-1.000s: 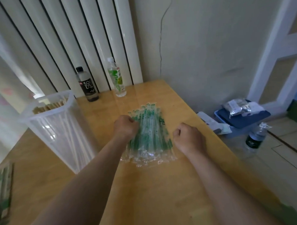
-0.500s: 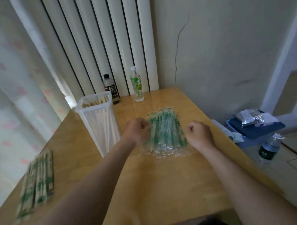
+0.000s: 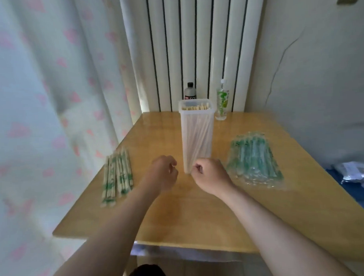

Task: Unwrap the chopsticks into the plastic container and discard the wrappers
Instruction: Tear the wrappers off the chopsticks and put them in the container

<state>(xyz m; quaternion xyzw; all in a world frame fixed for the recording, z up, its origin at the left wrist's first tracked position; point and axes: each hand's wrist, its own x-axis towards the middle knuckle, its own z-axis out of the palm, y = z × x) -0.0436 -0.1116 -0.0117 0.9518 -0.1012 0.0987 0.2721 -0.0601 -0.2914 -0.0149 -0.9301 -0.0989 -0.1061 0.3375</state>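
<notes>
A tall clear plastic container (image 3: 197, 137) stands mid-table with bare chopsticks inside. On the left of the table lie several wrapped chopsticks (image 3: 117, 175) with green print. A heap of clear green-printed empty wrappers (image 3: 254, 162) lies on the right. My left hand (image 3: 164, 172) and my right hand (image 3: 209, 174) hover just in front of the container's base, close together. Both have their fingers curled, and I see nothing in either. The right hand covers the container's lower front corner.
A black-capped dark bottle (image 3: 190, 92) and a green-labelled clear bottle (image 3: 222, 101) stand at the table's far edge by the radiator. A curtain hangs at the left. A blue box (image 3: 354, 185) with packets sits beyond the table's right edge.
Both hands left the sides of the wrapper heap and moved left, coming together in front of the container. The view swung left, bringing the wrapped chopsticks into sight.
</notes>
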